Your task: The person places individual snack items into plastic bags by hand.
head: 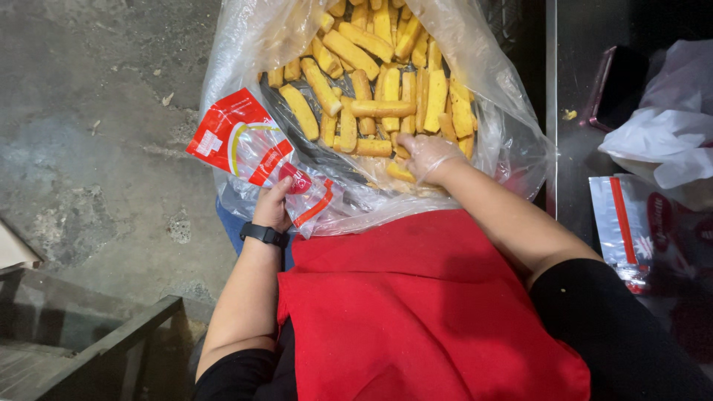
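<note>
In the big bag [490, 141] | our gloved right hand [429, 157] closes on a stick [399, 172] | left hand [273, 208] pinches the pouch [256, 148] (mouth unseen) | we'd hold that mouth wide, feed sticks lengthwise.

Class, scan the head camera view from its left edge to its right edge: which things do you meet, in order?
Dark metal frame → black wristband → left hand holding a small red-and-clear packet → gloved right hand in the big clear bag of yellow sticks → flat empty packet → crumpled white bag.
</note>
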